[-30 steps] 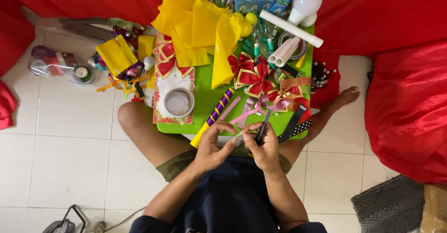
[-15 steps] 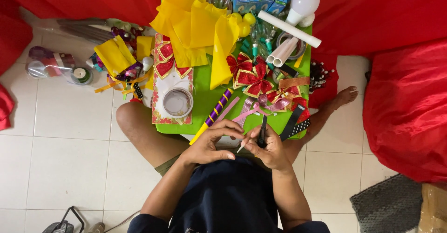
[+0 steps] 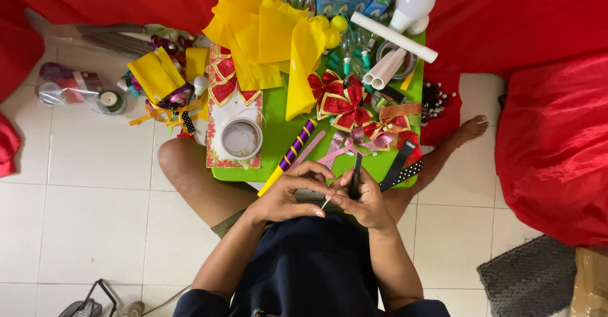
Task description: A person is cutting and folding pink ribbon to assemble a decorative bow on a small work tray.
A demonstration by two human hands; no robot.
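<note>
Sitting on the floor, I hold both hands together at the near edge of a low green table [image 3: 278, 141]. My left hand [image 3: 288, 196] curls around a small grey piece [image 3: 310, 195], mostly hidden by the fingers. My right hand [image 3: 361, 200] grips a slim black tool [image 3: 356, 172] that points up toward the table, and a thin white stick [image 3: 325, 202] pokes out between the two hands. A purple and yellow striped stick [image 3: 292, 153] lies just beyond my left hand. Red and gold ribbon bows [image 3: 342, 101] sit further back.
On the table lie a roll of clear tape [image 3: 240, 138] on a white card, yellow cloth [image 3: 266, 32], white tubes [image 3: 392, 38], a bulb [image 3: 413, 0] and pink ribbon strips [image 3: 339, 149]. Red fabric [image 3: 557, 139] is heaped right. More ribbons and tape rolls [image 3: 109, 100] litter the left floor.
My hands have drawn slightly nearer to my body and closed tighter over the small piece. The black tool stays in my right hand.
</note>
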